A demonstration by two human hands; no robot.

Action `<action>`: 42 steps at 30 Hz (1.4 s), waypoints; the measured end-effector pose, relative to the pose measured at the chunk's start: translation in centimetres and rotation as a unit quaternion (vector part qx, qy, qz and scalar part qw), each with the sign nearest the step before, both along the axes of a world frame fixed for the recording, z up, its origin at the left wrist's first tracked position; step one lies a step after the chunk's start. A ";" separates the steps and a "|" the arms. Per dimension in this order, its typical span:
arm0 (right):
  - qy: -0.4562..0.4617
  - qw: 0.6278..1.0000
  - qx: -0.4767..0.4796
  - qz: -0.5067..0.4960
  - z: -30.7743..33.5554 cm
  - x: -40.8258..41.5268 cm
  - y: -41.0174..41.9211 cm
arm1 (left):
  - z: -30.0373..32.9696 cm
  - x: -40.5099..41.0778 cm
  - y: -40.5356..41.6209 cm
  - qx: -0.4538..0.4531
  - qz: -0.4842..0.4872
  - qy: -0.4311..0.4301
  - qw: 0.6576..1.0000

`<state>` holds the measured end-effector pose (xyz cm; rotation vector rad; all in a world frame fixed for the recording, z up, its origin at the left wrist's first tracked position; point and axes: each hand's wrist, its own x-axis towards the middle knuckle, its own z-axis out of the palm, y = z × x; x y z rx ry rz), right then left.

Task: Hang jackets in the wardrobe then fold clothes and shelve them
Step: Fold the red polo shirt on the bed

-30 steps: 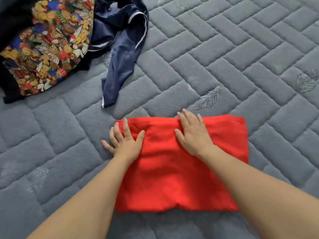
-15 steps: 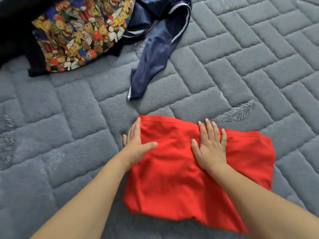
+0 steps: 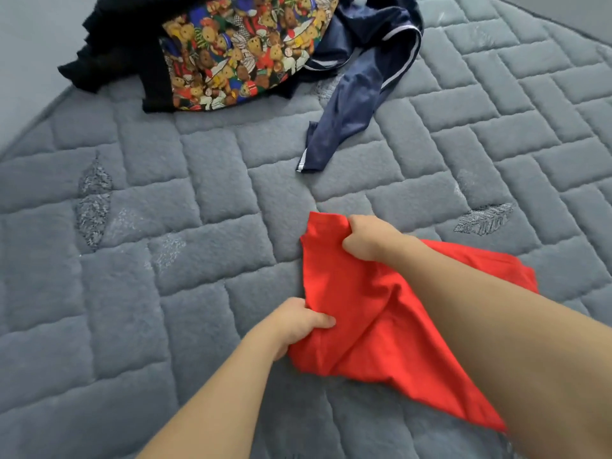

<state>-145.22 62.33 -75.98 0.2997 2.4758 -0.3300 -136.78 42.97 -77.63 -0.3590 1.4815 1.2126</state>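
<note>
A folded red garment [image 3: 374, 319] lies on the grey quilted bed cover [image 3: 205, 266] in the lower middle of the view. My left hand [image 3: 298, 323] grips its near left corner, thumb on top of the cloth. My right hand [image 3: 367, 238] grips its far left corner, fingers curled into the fabric, and the cloth bunches up between the two hands. My right forearm crosses over the garment and hides part of its right side.
At the back lie a black garment with a colourful teddy-bear print [image 3: 238, 51] and a navy garment with white piping [image 3: 357, 81], one sleeve trailing toward the middle. The bed's left edge [image 3: 36, 117] curves away at the upper left.
Both hands went from pressing flat on the red garment to gripping its left edge at two corners. The cloth is now lifted and creased there. The view has swung to the left.
</note>
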 end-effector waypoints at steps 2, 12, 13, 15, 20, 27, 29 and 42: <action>0.037 0.997 -0.046 -0.055 1.3 0.3 -0.8 | 0.4 0.4 0.1 -0.015 0.011 0.018 1.000; 0.278 0.821 -0.386 -0.315 20.1 -5.3 -8.7 | 18.3 -11.3 -11.2 -0.041 0.061 0.343 0.936; 0.294 0.795 -0.423 -0.320 22.9 -5.7 -9.5 | 21.3 -12.3 -12.3 -0.053 0.055 0.377 0.923; 0.330 0.745 -0.480 -0.325 27.8 -5.7 -10.4 | 27.2 -13.2 -13.8 -0.056 0.045 0.421 0.904; 0.384 0.683 -0.509 -0.357 34.8 -2.5 -10.1 | 37.0 -9.7 -13.6 -0.031 -0.018 0.448 0.893; 0.366 0.685 -0.490 -0.397 27.7 11.4 -4.7 | 30.9 2.2 -7.7 -0.056 -0.104 0.358 0.926; 0.344 0.710 -0.451 -0.417 23.1 17.8 -2.5 | 25.7 7.4 -5.4 -0.071 -0.167 0.323 0.929; 0.171 0.776 -0.304 -0.526 9.5 32.4 3.4 | 12.0 21.1 -0.6 -0.181 -0.453 0.144 0.861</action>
